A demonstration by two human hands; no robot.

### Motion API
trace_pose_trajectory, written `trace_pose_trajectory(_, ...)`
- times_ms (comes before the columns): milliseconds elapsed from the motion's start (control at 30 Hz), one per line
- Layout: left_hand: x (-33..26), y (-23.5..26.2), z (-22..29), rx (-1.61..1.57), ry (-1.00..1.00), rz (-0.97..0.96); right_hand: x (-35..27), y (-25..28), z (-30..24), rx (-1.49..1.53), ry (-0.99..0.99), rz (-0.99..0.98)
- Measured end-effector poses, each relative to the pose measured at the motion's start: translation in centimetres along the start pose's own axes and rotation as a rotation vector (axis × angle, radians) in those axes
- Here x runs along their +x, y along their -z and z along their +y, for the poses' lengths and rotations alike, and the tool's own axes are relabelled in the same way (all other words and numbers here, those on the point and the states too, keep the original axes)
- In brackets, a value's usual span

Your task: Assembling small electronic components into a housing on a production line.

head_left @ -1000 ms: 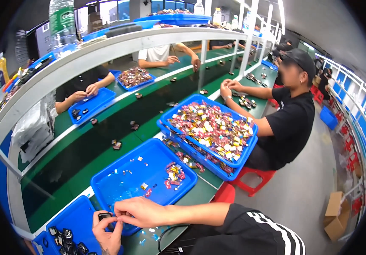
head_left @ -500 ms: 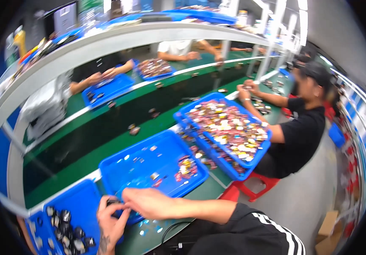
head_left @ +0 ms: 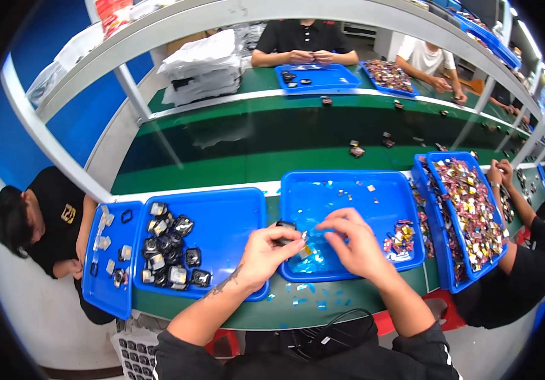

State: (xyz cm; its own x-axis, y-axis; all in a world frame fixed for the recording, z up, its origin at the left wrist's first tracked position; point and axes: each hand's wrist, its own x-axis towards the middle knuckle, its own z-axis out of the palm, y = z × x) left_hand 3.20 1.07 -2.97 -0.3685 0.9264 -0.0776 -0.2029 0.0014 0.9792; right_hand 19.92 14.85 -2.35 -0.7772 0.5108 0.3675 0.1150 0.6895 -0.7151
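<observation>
My left hand is closed on a small black plastic part, with a little silver and yellow piece showing at its fingertips. Just to the right, my right hand is raised with fingers apart and slightly blurred; I see nothing held in it. Both hands are over the near side of a blue tray. Inside that tray are scraps of clear blue film and a small heap of pink and gold components at the right.
A left blue tray holds several black housings. Farther left is a smaller tray beside a co-worker. Stacked trays of components stand at right. Beyond runs a green conveyor under a white frame; a cable lies near me.
The view has swung left, so the tray of black housings is now fully in sight. My right hand has come away from the left hand, and its fingers have spread.
</observation>
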Motion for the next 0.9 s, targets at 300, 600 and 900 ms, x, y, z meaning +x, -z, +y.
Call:
trace_pose_trajectory(300, 0.0, -0.8, 0.0, 0.057, 0.032, -0.158, 0.0, -1.5, -0.5, 0.777, -0.200, -0.100)
trace_pose_trajectory(600, 1.3, -0.8, -1.1, -0.088, 0.017, 0.018, -1.5, 2.1, -3.5, 0.594, -0.412, -0.060)
trace_pose_trajectory(900, 0.9, -2.3, -1.2, 0.036, -0.125, 0.184, -1.1, -1.8, -2.0, 0.598, -0.308, 0.012)
